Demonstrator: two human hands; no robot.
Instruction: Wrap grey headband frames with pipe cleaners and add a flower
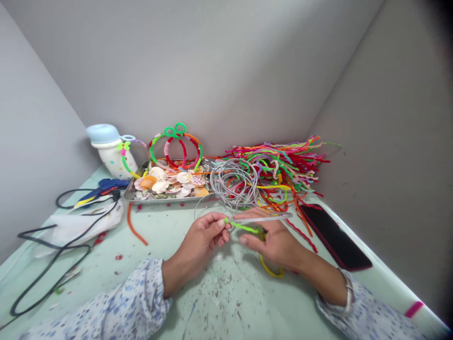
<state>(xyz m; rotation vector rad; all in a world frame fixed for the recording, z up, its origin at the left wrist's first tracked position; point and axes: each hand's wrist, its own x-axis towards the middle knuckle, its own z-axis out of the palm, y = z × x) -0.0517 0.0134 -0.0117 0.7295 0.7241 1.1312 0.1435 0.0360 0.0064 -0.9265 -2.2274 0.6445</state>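
Note:
My left hand [207,234] is closed, its thumb and fingertips pinching one end of a lime-green pipe cleaner [244,227] together with a grey wire hoop [262,218] seen nearly edge-on. The pipe cleaner stretches rightward toward my right hand [278,238], whose thumb and fingers are apart beside it. Behind the hoop, part of the right hand's fingers is hidden. A yellow curved piece [272,271] shows below that hand; whether it is touched I cannot tell. Beyond both hands lies a loose coil of grey wire [234,182].
A metal tray [166,202] of shells stands at the back, with pipe-cleaner-wrapped hoops [176,146] on it. To its right is a heap of coloured pipe cleaners [283,163]. A phone [336,238], a white bottle [115,153] and a black cable [67,248] lie around.

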